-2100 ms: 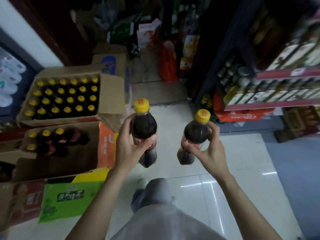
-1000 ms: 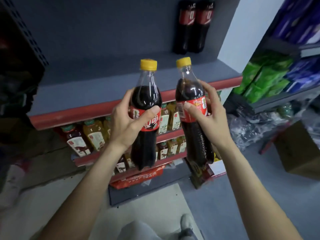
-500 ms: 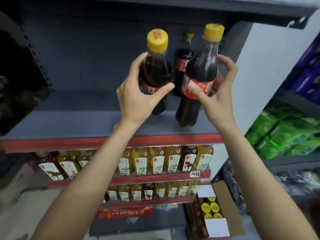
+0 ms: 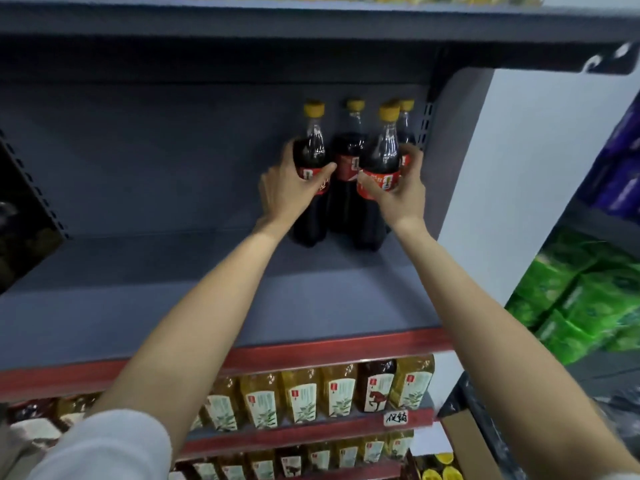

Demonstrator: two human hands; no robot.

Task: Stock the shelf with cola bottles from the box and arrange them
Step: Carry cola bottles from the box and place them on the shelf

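Deep on the grey shelf (image 4: 207,299), near its right back corner, my left hand (image 4: 287,192) grips a cola bottle (image 4: 311,147) with a yellow cap and red label. My right hand (image 4: 401,192) grips a second cola bottle (image 4: 381,150) beside it. Both bottles stand upright with their bases on or just above the shelf. Behind them stand two more cola bottles (image 4: 349,157) against the back panel; the right one (image 4: 406,124) is mostly hidden.
The shelf's red front edge (image 4: 311,351) runs below my arms. Lower shelves hold rows of yellow tea bottles (image 4: 301,396). A carton with yellow caps (image 4: 440,469) sits at the bottom right. Green packs (image 4: 581,306) fill the neighbouring rack. Another shelf (image 4: 311,26) hangs overhead.
I turned from the boxes on the floor to the shelf. Both hands carried the bottles up and pushed them far back, next to the two bottles standing there.
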